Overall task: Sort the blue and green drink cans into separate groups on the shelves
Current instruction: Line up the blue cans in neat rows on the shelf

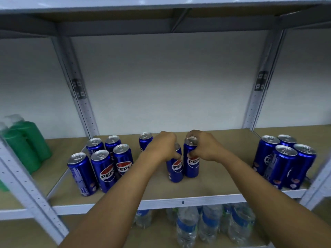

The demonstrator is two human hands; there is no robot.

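While both hands are wrapped round upright blue Pepsi cans at the middle of the shelf (197, 185), the sound approach is to keep each can vertical and lift or slide it squarely, so neither tips into its neighbour. The left hand (162, 146) grips the left can (175, 167) near its top; the right hand (203, 146) grips the right can (191, 162) just under the rim. These two stand just beside each other, long axes upright, pull-tab ends up, logos facing the camera. A cluster of blue cans (102, 161) stands to the left, another cluster (284, 160) to the right; green bottles (26, 140) sit in the neighbouring bay, far left
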